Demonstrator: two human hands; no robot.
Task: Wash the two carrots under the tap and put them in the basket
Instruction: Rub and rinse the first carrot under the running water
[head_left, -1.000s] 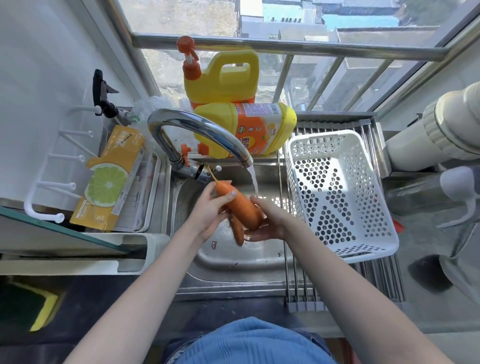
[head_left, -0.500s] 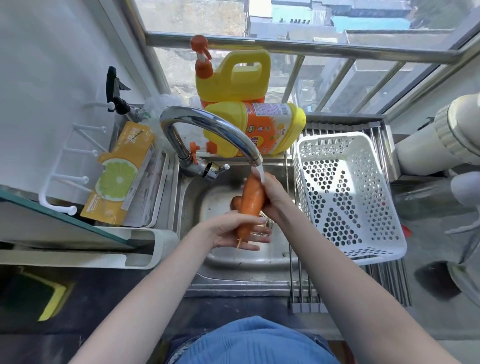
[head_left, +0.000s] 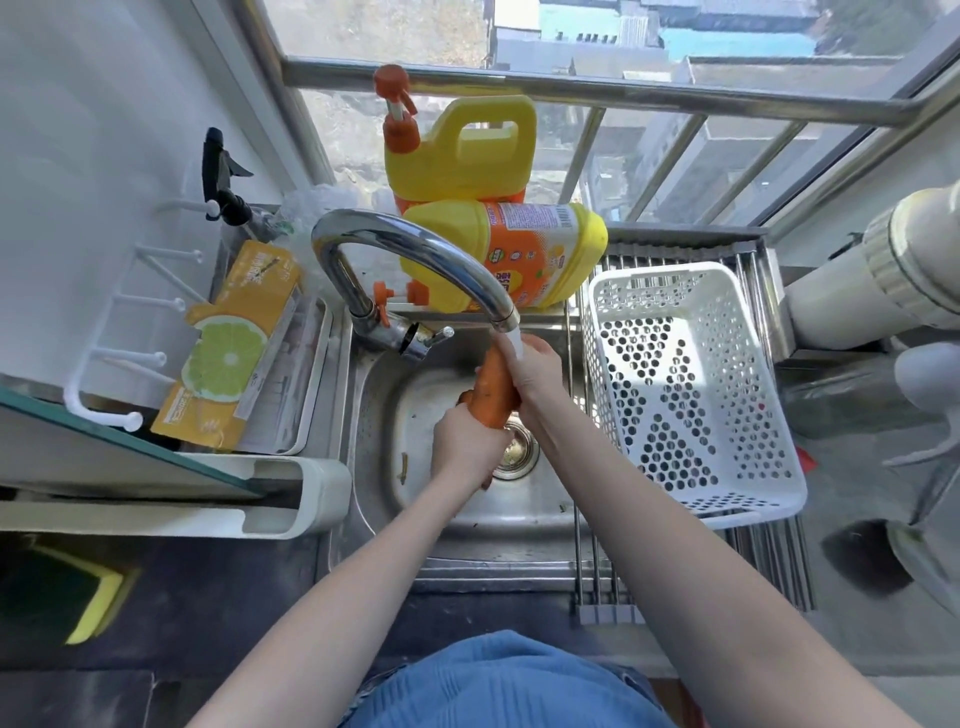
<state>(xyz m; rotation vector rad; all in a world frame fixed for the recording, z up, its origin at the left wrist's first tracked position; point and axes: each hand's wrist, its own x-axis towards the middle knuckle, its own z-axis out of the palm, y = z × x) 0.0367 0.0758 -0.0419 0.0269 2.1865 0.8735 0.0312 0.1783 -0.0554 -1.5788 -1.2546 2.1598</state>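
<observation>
- Carrot (head_left: 493, 387), the larger of the two, stands nearly upright over the sink (head_left: 457, 525), its upper end just under the spout, where the running water (head_left: 515, 345) falls on it and on the hand beside it.
- A second carrot (head_left: 465, 397) shows only as a small orange stub just left of the first, behind the left hand; the rest of it is hidden.
- The left hand (head_left: 465, 449) has its fingers curled round the lower part of the carrots, gripping from below.
- The right hand (head_left: 535, 371) wraps its fingers round the upper part of the larger carrot, right under the stream.
- The tap (head_left: 410, 254) arches from the sink's back left corner to the spout above the hands.
- The drain (head_left: 517, 454) lies just below the hands in the basin.
- The white perforated basket (head_left: 691, 395) sits on a metal roll-up rack (head_left: 769, 561) just right of the sink, with no carrot in it.
- Two yellow detergent bottles (head_left: 498, 254) are behind the tap, one upright, one lying on its side.
- A lemon-printed packet (head_left: 228, 348) lies in a tray left of the sink.
</observation>
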